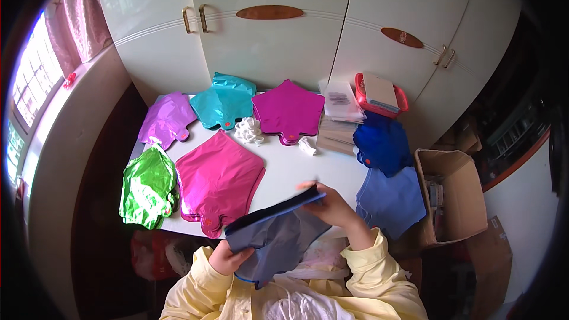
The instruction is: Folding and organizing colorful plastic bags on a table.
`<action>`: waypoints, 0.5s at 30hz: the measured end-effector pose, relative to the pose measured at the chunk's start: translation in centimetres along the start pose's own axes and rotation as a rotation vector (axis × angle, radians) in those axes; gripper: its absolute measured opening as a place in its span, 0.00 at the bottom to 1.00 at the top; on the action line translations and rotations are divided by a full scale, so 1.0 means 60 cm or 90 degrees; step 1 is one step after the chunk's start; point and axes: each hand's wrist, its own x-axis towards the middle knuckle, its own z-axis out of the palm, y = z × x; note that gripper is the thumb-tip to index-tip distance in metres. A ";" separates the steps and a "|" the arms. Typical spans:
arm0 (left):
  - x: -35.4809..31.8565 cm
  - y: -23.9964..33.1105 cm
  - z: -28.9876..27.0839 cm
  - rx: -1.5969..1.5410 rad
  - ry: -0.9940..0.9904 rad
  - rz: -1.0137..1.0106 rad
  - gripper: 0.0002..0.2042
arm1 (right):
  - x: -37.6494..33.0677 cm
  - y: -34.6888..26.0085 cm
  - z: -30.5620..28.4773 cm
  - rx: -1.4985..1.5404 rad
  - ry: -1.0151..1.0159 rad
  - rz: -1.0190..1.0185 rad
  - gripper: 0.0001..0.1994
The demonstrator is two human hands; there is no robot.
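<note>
In front of my chest I hold a dark blue-grey foil balloon [278, 237], flat and uninflated, with its upper edge folded into a dark band. My left hand [232, 258] is closed on its lower left side, the thumb lying on top. At the upper right corner my right hand [332, 204] grips the folded edge, some fingers hidden behind it. A stack of flat pink star-shaped foil balloons [222, 175] lies just beyond my left hand. Light blue foil balloons [391, 198] lie to the right of my right hand.
The white table [296, 169] bears more foil balloon stacks: green [147, 186], purple [168, 118], teal [224, 101], magenta [289, 108] and dark blue [382, 141]. White ribbon bundles [249, 131], clear plastic bags [338, 133] and a red basket [398, 96] stand among them. A cardboard box [459, 186] is at the right.
</note>
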 end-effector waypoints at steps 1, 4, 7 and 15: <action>0.003 0.012 -0.001 -0.070 -0.010 -0.104 0.19 | 0.004 0.009 -0.002 0.107 -0.001 0.034 0.17; -0.002 -0.024 0.008 -0.573 -0.012 -0.144 0.25 | 0.009 0.007 -0.009 0.261 0.045 0.119 0.10; -0.016 -0.040 0.057 -0.602 0.025 -0.186 0.30 | 0.011 0.048 -0.022 0.295 0.058 0.183 0.08; -0.017 -0.121 0.103 -0.538 0.021 -0.411 0.24 | 0.031 0.094 -0.027 -0.172 -0.035 0.248 0.18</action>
